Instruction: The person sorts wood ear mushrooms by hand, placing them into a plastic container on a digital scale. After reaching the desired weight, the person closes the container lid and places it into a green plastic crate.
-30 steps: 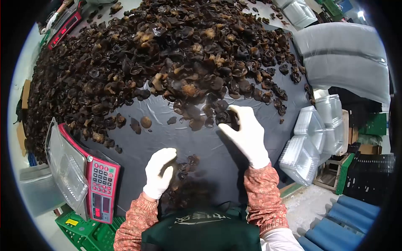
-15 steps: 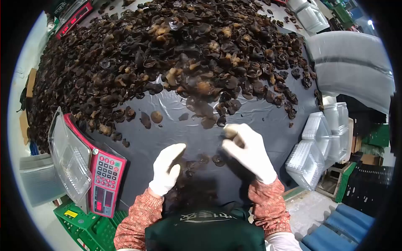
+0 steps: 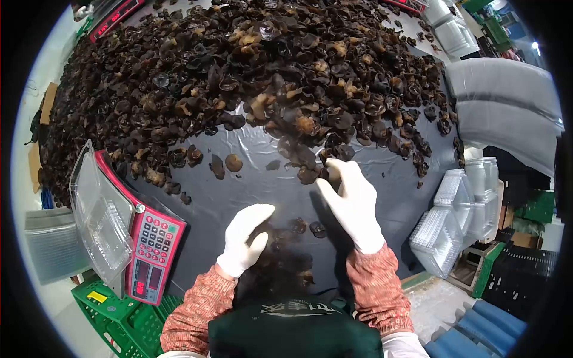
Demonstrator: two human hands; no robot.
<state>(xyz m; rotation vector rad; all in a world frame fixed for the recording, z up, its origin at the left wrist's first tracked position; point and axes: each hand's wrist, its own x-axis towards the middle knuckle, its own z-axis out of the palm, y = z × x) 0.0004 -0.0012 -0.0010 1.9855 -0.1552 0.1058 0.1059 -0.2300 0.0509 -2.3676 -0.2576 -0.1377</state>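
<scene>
A broad heap of dark brown wood ear mushrooms (image 3: 197, 77) covers the far part of the dark sheet (image 3: 221, 194). My right hand (image 3: 353, 206), in a white glove, reaches to the heap's near edge. Its thumb and forefinger are parted, with the tips right at a wood ear piece (image 3: 307, 174). Also gloved in white, my left hand (image 3: 243, 238) is held low on the left, fingers bent and thumb apart, with nothing seen in it. Between the hands lie a few loose pieces, one a small dark wood ear (image 3: 317, 229). More pieces lie near my apron (image 3: 295, 334), partly in shadow.
On the left stands a red scale (image 3: 156, 238) with a clear plastic tray (image 3: 101, 224) on its pan. Stacked clear trays (image 3: 439, 235) stand at right, below stacked clear lids (image 3: 507, 95). A green crate (image 3: 119, 316) sits lower left.
My right hand has moved forward to the wood ear pieces, its thumb and forefinger further apart. My left hand has shifted slightly right. The whole view has shifted a little.
</scene>
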